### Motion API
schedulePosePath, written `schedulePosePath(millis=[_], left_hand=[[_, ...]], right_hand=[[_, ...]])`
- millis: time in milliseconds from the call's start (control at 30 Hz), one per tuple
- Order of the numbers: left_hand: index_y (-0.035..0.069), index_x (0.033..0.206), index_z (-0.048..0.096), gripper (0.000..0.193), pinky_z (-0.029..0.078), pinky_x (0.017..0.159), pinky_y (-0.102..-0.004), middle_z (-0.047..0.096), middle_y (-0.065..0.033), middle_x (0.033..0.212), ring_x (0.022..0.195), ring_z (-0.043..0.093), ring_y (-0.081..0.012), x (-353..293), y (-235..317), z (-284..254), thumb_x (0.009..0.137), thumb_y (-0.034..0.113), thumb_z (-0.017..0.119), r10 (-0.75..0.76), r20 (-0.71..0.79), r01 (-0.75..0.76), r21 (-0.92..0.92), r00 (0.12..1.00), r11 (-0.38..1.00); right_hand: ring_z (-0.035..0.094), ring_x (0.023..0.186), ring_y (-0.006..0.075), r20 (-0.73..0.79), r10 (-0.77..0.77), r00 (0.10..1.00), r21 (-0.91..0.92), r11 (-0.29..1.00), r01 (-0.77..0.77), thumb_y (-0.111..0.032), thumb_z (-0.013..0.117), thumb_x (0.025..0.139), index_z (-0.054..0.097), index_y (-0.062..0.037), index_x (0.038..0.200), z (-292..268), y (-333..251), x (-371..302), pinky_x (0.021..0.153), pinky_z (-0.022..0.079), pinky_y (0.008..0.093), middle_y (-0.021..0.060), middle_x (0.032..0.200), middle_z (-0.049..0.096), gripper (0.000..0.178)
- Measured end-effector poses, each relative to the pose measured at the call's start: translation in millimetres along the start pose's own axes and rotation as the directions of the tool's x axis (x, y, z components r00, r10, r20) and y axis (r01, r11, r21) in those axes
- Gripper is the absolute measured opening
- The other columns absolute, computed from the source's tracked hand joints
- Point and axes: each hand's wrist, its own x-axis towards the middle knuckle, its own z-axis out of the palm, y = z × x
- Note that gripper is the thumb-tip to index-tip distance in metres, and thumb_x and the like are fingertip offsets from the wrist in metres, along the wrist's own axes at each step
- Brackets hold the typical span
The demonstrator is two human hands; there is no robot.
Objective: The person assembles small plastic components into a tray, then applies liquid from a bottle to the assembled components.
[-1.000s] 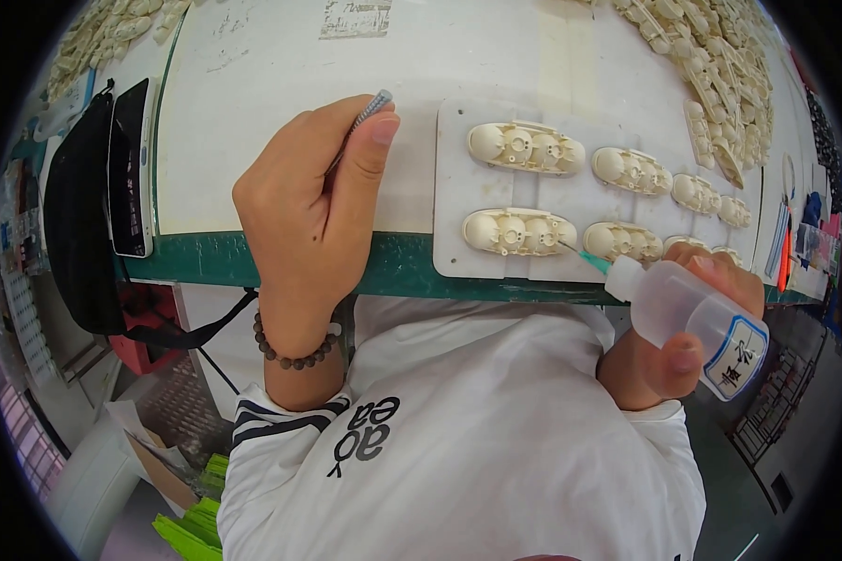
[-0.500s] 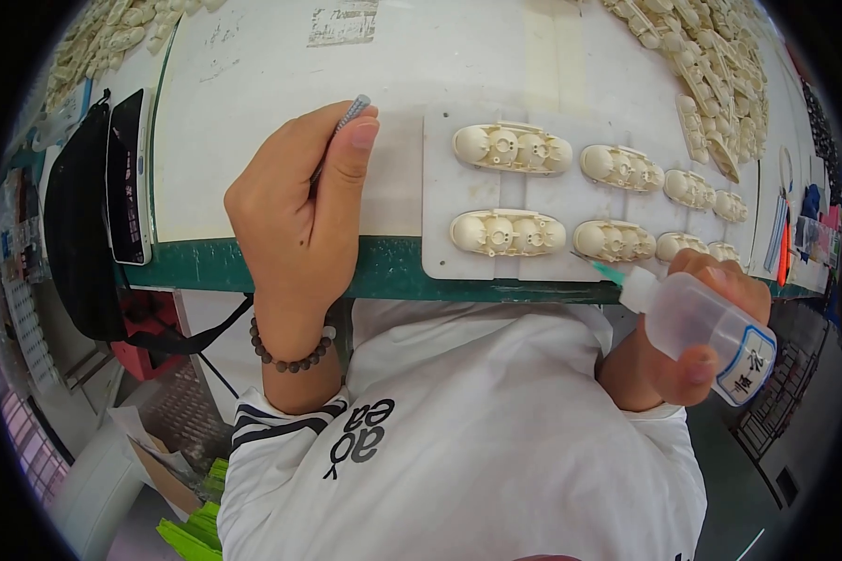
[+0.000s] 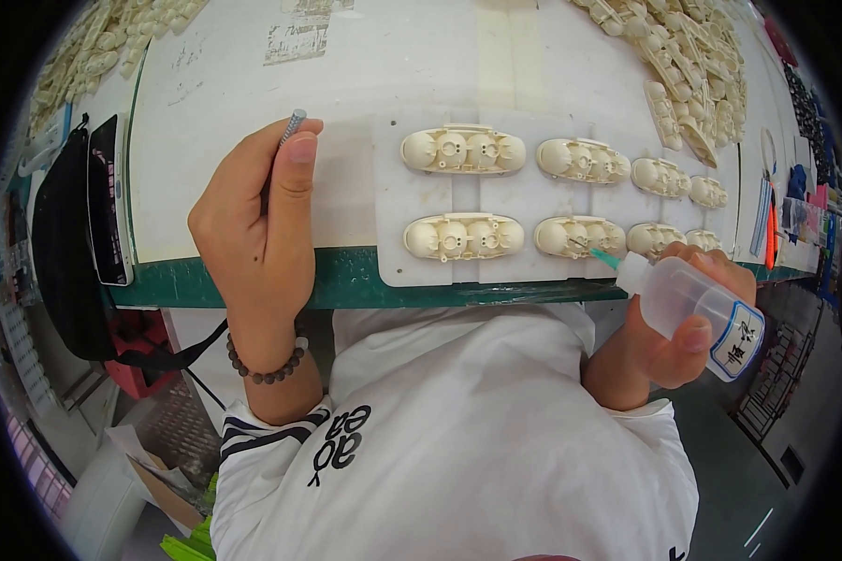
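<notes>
1. The fingers of the right hand [image 3: 669, 337] are curled around a clear squeeze bottle [image 3: 690, 304], the thumb pressed on its near side close to the labelled base.
2. The bottle is tilted, base toward the near right, and its thin green nozzle [image 3: 602, 259] points left and away, its tip at the near edge of a cream moulded part [image 3: 580, 236] in the near row.
3. The fingers of the left hand [image 3: 257, 238] are folded together into a loose fist, thumb laid along the forefinger, pinching a slim grey tool [image 3: 293, 124] whose ridged end sticks out past the fingertips on the far side.
4. A dark bead bracelet [image 3: 267, 363] circles the left wrist.
5. The left hand rests over the green table edge [image 3: 365, 279], just left of a white tray [image 3: 398, 201].
6. The tray holds two rows of cream moulded parts running off to the right; the leftmost pair [image 3: 462, 150] lies between the two hands.
7. More cream parts lie heaped [image 3: 692, 47] at the far right of the white tabletop [image 3: 393, 65], and another pile [image 3: 84, 47] at the far left.
8. A dark phone [image 3: 108, 201] and a black bag [image 3: 61, 252] sit at the left end of the table.
9. The person's white shirt [image 3: 477, 439] fills the near middle.
</notes>
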Motion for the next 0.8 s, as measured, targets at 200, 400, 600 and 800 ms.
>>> schedulePosePath(millis=[200,400,600,800], left_hand=[[-0.004,0.094,0.068,0.02,0.044,0.06,-0.0226,0.066,-0.0081,0.077,0.064,0.055,-0.0103,-0.2,1.4,-0.9,0.093,0.015,0.061,-0.011,0.01,0.01,0.013,1.0,1.0],[-0.003,0.095,0.068,0.021,0.043,0.059,-0.0226,0.066,-0.0074,0.078,0.064,0.054,-0.0098,-0.9,0.9,-0.4,0.093,0.016,0.061,-0.029,0.014,0.029,0.019,0.999,0.999],[-0.003,0.096,0.068,0.023,0.043,0.059,-0.0225,0.066,-0.0069,0.078,0.063,0.054,-0.0092,-1.5,0.8,-0.9,0.094,0.018,0.06,-0.044,0.012,0.044,0.025,0.999,0.999],[-0.003,0.096,0.068,0.024,0.043,0.058,-0.0219,0.067,-0.0061,0.08,0.063,0.053,-0.0088,-0.8,1.9,-1.5,0.094,0.02,0.06,-0.059,0.016,0.059,0.032,0.998,0.998]], right_hand=[[0.041,0.054,0.0124,0.031,0.004,1.0,0.024,1.0,-0.005,-0.031,0.067,0.079,0.054,0.009,0.102,-1.5,0.2,-0.6,0.05,0.03,0.0258,0.008,0.067,0.047,0.048],[0.039,0.052,0.0116,0.115,-0.036,0.993,0.047,0.998,0.031,-0.03,0.067,0.079,0.054,0.0084,0.103,-8.2,4.0,1.1,0.05,0.028,0.0264,0.0079,0.067,0.047,0.047],[0.036,0.051,0.0109,-0.019,-0.041,0.999,0.11,0.993,0.043,-0.031,0.066,0.08,0.054,0.0068,0.101,-21.1,3.7,-0.7,0.049,0.026,0.0276,0.0058,0.067,0.045,0.045],[0.035,0.053,0.0099,0.003,-0.07,0.998,0.079,0.994,0.07,-0.028,0.066,0.079,0.054,0.0066,0.102,-31.9,5.3,3.1,0.051,0.025,0.027,0.0045,0.067,0.044,0.043]])
